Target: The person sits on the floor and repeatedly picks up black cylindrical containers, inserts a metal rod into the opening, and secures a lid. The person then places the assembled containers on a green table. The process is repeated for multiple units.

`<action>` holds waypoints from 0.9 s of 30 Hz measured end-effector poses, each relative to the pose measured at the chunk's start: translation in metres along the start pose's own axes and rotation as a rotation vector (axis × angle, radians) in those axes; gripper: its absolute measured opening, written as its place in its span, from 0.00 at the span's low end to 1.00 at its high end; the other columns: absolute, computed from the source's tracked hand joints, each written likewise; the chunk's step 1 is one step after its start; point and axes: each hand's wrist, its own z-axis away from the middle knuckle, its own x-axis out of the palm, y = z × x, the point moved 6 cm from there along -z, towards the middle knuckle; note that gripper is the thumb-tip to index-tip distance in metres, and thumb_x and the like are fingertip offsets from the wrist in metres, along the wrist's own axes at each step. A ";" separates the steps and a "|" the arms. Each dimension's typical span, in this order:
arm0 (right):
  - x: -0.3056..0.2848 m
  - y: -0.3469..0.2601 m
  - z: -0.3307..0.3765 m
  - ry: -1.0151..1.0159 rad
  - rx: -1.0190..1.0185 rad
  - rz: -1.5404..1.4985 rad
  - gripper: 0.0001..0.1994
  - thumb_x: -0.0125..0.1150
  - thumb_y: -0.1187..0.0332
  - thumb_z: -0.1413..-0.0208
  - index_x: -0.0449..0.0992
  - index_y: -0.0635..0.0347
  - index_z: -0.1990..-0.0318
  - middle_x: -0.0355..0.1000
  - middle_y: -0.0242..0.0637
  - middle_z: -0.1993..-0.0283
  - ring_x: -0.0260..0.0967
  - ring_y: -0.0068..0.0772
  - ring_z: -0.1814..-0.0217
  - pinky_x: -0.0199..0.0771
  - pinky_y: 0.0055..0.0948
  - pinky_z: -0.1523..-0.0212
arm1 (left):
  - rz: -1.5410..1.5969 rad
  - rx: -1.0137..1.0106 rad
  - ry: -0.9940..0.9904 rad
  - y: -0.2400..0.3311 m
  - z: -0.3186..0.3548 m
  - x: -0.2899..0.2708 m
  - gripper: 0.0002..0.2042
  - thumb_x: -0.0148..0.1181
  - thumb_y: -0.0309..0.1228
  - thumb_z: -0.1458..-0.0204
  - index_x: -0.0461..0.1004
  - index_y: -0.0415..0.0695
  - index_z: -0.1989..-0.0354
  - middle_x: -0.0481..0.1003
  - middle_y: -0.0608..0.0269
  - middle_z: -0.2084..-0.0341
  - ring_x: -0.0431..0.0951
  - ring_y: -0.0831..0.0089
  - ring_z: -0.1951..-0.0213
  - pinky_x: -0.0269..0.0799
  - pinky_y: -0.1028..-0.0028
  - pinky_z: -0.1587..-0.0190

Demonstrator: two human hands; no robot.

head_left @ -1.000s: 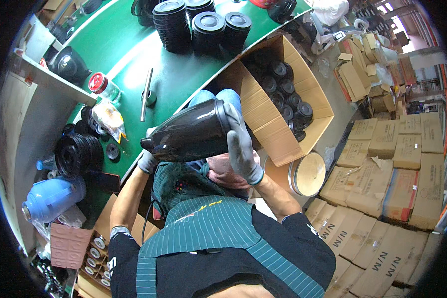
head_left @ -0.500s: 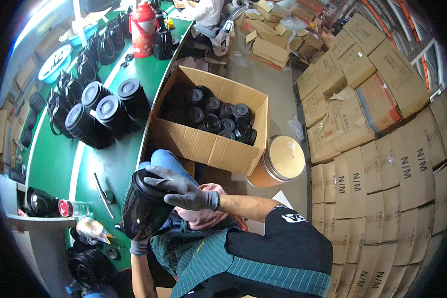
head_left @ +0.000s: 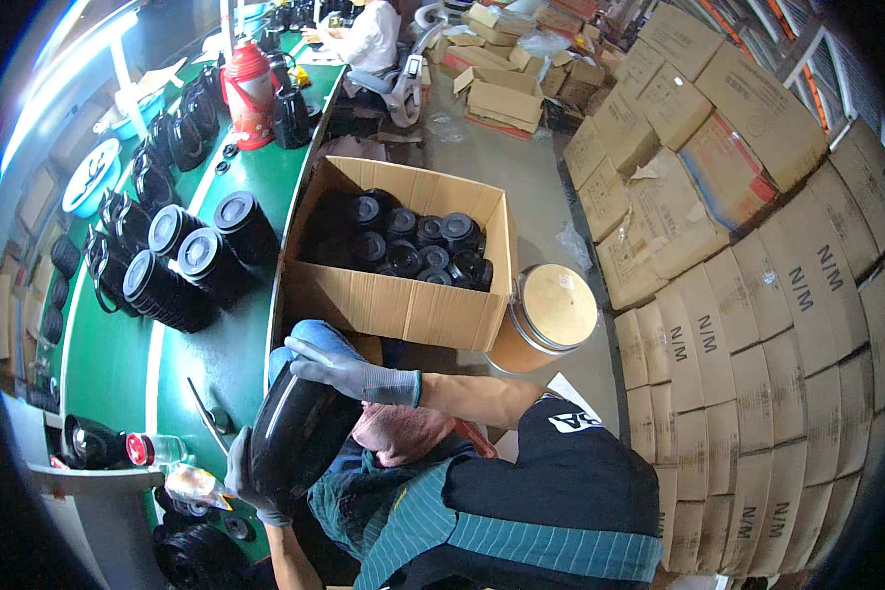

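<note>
A glossy black cylindrical jug body (head_left: 300, 433) lies tilted across my lap, beside the table edge. My right hand (head_left: 349, 374), in a grey glove, holds its upper end with the fingers laid over it. At the lower end my left hand (head_left: 246, 477), gloved too, is wrapped round its side. A pink cloth (head_left: 403, 433) rests on my lap, just right of the jug body. Just beyond my left hand, a thin dark rod (head_left: 206, 413) lies on the green table (head_left: 118, 364).
An open carton (head_left: 393, 305) full of black cylindrical parts stands ahead, beside a round drum (head_left: 560, 300). Several black ribbed cylinders (head_left: 182, 295), black handled jugs (head_left: 113, 265) and a red thermos flask (head_left: 249, 93) stand on the table. Stacked cartons (head_left: 728, 393) wall the right; a person (head_left: 364, 39) sits far ahead.
The jug body has tipped further over toward the right, its side now facing up. My left hand has come up round its lower end; my right hand still holds the upper end.
</note>
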 end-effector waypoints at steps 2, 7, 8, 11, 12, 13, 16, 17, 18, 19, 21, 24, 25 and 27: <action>0.003 0.008 0.000 0.149 -0.280 0.171 0.37 0.45 0.45 0.21 0.53 0.65 0.19 0.52 0.57 0.16 0.44 0.55 0.11 0.38 0.46 0.13 | 0.052 0.001 0.023 0.003 -0.001 0.002 0.22 0.69 0.36 0.41 0.83 0.31 0.45 0.87 0.47 0.54 0.87 0.56 0.53 0.81 0.60 0.45; 0.020 -0.065 0.051 0.354 -0.529 0.340 0.29 0.52 0.52 0.23 0.69 0.74 0.32 0.70 0.63 0.30 0.67 0.62 0.26 0.64 0.50 0.23 | 0.306 -0.190 -0.106 -0.023 0.023 0.010 0.21 0.68 0.34 0.40 0.82 0.31 0.44 0.86 0.49 0.52 0.86 0.61 0.51 0.81 0.62 0.45; 0.020 -0.074 0.056 0.333 -0.515 0.298 0.29 0.51 0.52 0.22 0.70 0.75 0.32 0.70 0.62 0.30 0.67 0.61 0.26 0.64 0.50 0.24 | 0.323 -0.183 -0.156 -0.022 0.024 0.012 0.20 0.67 0.33 0.40 0.82 0.31 0.43 0.85 0.48 0.51 0.86 0.60 0.50 0.80 0.62 0.44; 0.033 -0.104 0.066 0.155 -0.728 0.318 0.31 0.54 0.44 0.26 0.73 0.62 0.30 0.64 0.61 0.26 0.60 0.65 0.22 0.61 0.58 0.23 | 0.392 -0.166 -0.323 -0.014 0.037 0.026 0.19 0.65 0.31 0.38 0.81 0.30 0.43 0.84 0.46 0.49 0.85 0.58 0.48 0.80 0.61 0.42; 0.037 -0.124 0.070 0.100 -0.816 0.377 0.33 0.55 0.41 0.28 0.73 0.59 0.30 0.63 0.60 0.25 0.60 0.65 0.21 0.61 0.60 0.24 | 0.420 -0.163 -0.371 -0.010 0.041 0.035 0.19 0.64 0.30 0.38 0.81 0.30 0.42 0.84 0.46 0.49 0.85 0.57 0.48 0.80 0.60 0.41; 0.051 -0.138 0.070 0.012 -0.878 0.533 0.34 0.60 0.38 0.34 0.73 0.48 0.28 0.61 0.57 0.25 0.58 0.66 0.21 0.59 0.68 0.26 | 0.436 -0.169 -0.386 -0.009 0.048 0.040 0.19 0.63 0.29 0.37 0.81 0.30 0.42 0.84 0.45 0.48 0.85 0.56 0.47 0.79 0.60 0.41; 0.054 -0.146 0.070 -0.147 -1.009 0.566 0.33 0.63 0.45 0.36 0.72 0.45 0.27 0.61 0.58 0.25 0.59 0.67 0.23 0.60 0.69 0.27 | 0.444 -0.186 -0.398 -0.004 0.061 0.046 0.18 0.61 0.27 0.36 0.80 0.29 0.41 0.83 0.43 0.46 0.84 0.53 0.45 0.79 0.59 0.39; 0.046 -0.135 0.058 -0.104 -0.929 0.473 0.33 0.65 0.46 0.36 0.72 0.46 0.27 0.62 0.57 0.25 0.60 0.66 0.23 0.61 0.68 0.27 | 0.433 -0.178 -0.395 -0.005 0.058 0.043 0.18 0.60 0.26 0.35 0.80 0.29 0.41 0.83 0.42 0.45 0.84 0.53 0.45 0.79 0.59 0.38; 0.039 -0.119 0.048 -0.079 -0.848 0.384 0.33 0.66 0.47 0.37 0.71 0.47 0.27 0.63 0.57 0.26 0.61 0.65 0.23 0.61 0.67 0.27 | 0.422 -0.166 -0.383 -0.005 0.057 0.040 0.17 0.60 0.25 0.35 0.80 0.29 0.41 0.82 0.41 0.45 0.84 0.52 0.44 0.78 0.59 0.38; 0.030 -0.078 0.039 0.013 -0.748 0.345 0.29 0.62 0.53 0.33 0.71 0.51 0.28 0.65 0.56 0.28 0.64 0.61 0.25 0.63 0.60 0.26 | 0.398 -0.113 -0.375 -0.005 0.051 0.033 0.17 0.59 0.25 0.34 0.80 0.29 0.40 0.82 0.40 0.44 0.84 0.51 0.43 0.78 0.58 0.37; 0.022 -0.002 0.024 0.176 -0.561 0.227 0.21 0.53 0.66 0.26 0.71 0.59 0.30 0.70 0.54 0.31 0.69 0.52 0.29 0.66 0.46 0.25 | 0.295 0.054 -0.311 0.009 0.031 0.004 0.17 0.57 0.23 0.33 0.79 0.29 0.40 0.81 0.39 0.43 0.83 0.49 0.42 0.78 0.58 0.36; 0.015 0.054 0.001 -0.077 -0.025 0.020 0.17 0.43 0.61 0.20 0.75 0.60 0.38 0.75 0.41 0.38 0.72 0.38 0.35 0.67 0.42 0.27 | 0.139 0.159 -0.233 0.035 -0.009 -0.029 0.16 0.55 0.21 0.32 0.79 0.28 0.39 0.80 0.37 0.41 0.83 0.47 0.40 0.77 0.57 0.34; 0.016 0.045 0.008 -0.152 0.206 -0.159 0.22 0.39 0.55 0.18 0.76 0.61 0.37 0.74 0.41 0.36 0.70 0.37 0.33 0.65 0.39 0.25 | 0.157 0.060 -0.234 0.034 -0.013 -0.037 0.18 0.55 0.24 0.34 0.80 0.28 0.40 0.82 0.41 0.44 0.83 0.50 0.42 0.77 0.59 0.35; 0.001 0.009 0.037 -0.105 0.370 -0.177 0.31 0.37 0.48 0.17 0.65 0.66 0.24 0.64 0.45 0.23 0.59 0.36 0.20 0.53 0.35 0.18 | 0.318 -0.209 -0.228 0.005 -0.006 -0.040 0.20 0.60 0.30 0.38 0.81 0.30 0.41 0.84 0.49 0.49 0.84 0.58 0.46 0.78 0.62 0.39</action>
